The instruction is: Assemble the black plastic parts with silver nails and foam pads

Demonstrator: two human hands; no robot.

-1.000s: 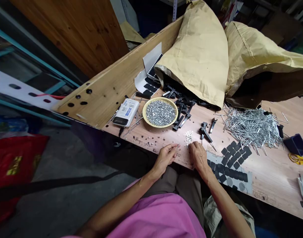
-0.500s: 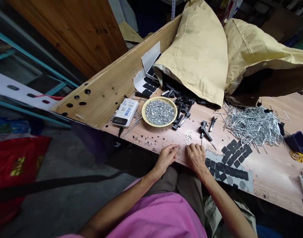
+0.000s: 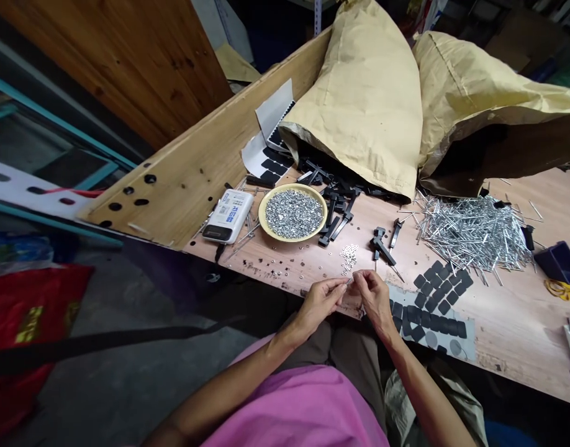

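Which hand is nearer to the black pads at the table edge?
Right. The right hand is directly beside the black pads, close to the nearest ones. The left hand is on the far side of the right hand, farther from the pads. Their fingertips meet.

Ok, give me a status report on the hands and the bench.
Left hand and right hand fingertips together, pinching a small metal piece at the bench edge. Loose silver bits just beyond. Nothing between.

No print is legible. The white device (image 3: 228,215) just left of the yellow bowl (image 3: 290,238) bears blue marks too small to read; yellow characters on the red bag (image 3: 28,323), far left of the bowl, are blurred.
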